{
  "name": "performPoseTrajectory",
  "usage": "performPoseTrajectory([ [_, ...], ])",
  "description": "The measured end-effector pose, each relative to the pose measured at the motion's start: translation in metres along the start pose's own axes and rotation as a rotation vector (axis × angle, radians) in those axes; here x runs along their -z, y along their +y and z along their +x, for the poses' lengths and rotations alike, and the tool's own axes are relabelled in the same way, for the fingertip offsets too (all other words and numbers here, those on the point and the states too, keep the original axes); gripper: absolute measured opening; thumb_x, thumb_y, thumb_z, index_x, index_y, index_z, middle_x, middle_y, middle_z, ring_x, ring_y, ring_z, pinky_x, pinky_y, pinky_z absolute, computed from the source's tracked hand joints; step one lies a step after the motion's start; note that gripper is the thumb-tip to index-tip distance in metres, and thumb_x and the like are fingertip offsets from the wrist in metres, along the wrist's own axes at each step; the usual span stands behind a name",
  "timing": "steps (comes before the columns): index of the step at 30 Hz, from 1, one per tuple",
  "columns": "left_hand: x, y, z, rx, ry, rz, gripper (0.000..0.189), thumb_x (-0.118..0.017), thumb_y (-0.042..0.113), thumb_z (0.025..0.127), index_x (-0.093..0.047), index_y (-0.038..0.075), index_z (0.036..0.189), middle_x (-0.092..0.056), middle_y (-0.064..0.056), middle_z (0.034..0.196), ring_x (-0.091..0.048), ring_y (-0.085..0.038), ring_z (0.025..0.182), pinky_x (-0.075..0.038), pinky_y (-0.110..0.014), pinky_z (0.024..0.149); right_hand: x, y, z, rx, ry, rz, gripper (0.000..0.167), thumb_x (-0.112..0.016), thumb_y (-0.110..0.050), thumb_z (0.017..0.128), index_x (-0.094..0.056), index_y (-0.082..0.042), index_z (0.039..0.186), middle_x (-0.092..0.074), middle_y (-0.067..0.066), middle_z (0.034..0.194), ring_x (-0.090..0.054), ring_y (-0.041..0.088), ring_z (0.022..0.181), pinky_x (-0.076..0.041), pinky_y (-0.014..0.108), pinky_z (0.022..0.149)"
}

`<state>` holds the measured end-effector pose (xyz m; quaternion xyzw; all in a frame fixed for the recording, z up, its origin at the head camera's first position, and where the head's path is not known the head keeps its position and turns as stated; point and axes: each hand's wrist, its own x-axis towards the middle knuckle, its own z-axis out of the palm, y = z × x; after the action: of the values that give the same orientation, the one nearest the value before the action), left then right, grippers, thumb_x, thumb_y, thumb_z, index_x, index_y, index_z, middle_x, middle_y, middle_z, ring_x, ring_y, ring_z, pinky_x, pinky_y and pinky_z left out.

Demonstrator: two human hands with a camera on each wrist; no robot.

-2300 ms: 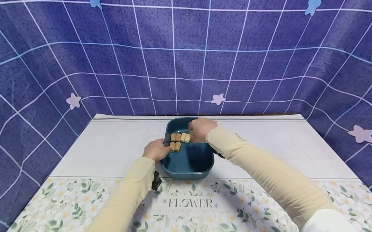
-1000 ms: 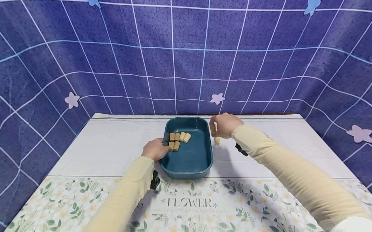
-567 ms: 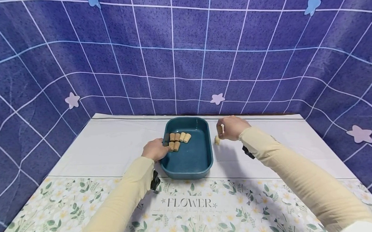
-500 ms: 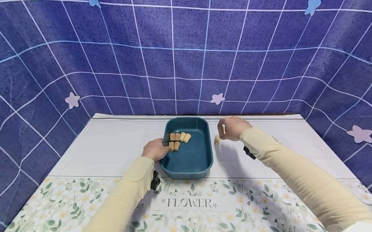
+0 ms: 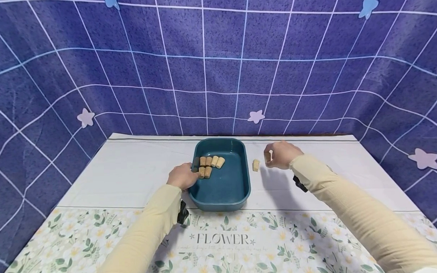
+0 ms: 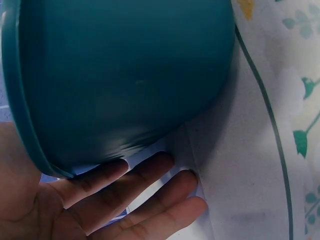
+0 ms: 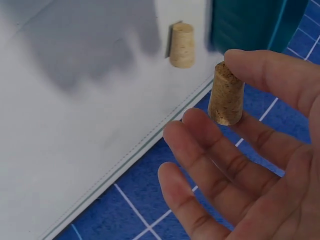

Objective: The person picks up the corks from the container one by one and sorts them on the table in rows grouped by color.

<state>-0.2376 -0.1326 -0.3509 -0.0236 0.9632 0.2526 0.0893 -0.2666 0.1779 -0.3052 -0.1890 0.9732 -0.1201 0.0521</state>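
A teal rectangular tub (image 5: 221, 206) stands mid-table. My left hand (image 5: 183, 176) holds its left rim, thumb over the inside and fingers (image 6: 145, 172) along the outer wall; the rim hides the thumb in the left wrist view. Inside lie several brown cork stoppers (image 5: 207, 172) in two rows near that thumb, with two paler cork stoppers (image 5: 220, 163) beside them. My right hand (image 5: 283, 154) is raised right of the tub and pinches a brown cork stopper (image 7: 226, 95) between thumb and index finger; its other fingers are loosely bent. One pale cork stopper (image 5: 256, 165) lies on the table between tub and right hand.
A white cloth (image 5: 143, 163) with a floral front band (image 5: 222, 249) lettered FLOWER covers the table. Behind the table and at both sides hangs a dark blue curtain (image 5: 216, 72) with a grid pattern and stars. Black wrist straps (image 5: 182, 212) show below the sleeves.
My right hand came out of the tub with a brown cork stopper, then drew right, past the pale stopper on the table, which is now fully visible. My left hand stays put.
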Motion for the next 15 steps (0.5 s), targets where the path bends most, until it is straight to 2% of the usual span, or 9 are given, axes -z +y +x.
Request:
performPoseTrajectory([
  [6, 0.0, 0.0, 0.0, 0.01, -0.004, -0.002, 0.046, -0.056, 0.023, 0.102, -0.057, -0.005, 0.139, -0.067, -0.023, 0.12, -0.064, -0.033, 0.094, -0.052, -0.043, 0.081, -0.005, 0.008, 0.002, -0.006, -0.011, 0.017, 0.012, -0.077, -0.014, 0.083, -0.065, -0.013, 0.083, -0.068, 0.007, 0.084, -0.06, 0.02, 0.072, -0.05, 0.039, 0.069],
  [15, 0.0, 0.0, -0.001, 0.006, 0.001, 0.002, 0.046, -0.056, 0.022, 0.102, -0.057, -0.006, 0.138, -0.066, -0.025, 0.125, -0.064, -0.036, 0.101, -0.052, -0.047, 0.089, -0.013, 0.019, 0.005, -0.022, -0.004, 0.02, 0.011, -0.077, -0.014, 0.082, -0.067, -0.011, 0.086, -0.07, 0.009, 0.088, -0.062, 0.022, 0.076, -0.052, 0.041, 0.075],
])
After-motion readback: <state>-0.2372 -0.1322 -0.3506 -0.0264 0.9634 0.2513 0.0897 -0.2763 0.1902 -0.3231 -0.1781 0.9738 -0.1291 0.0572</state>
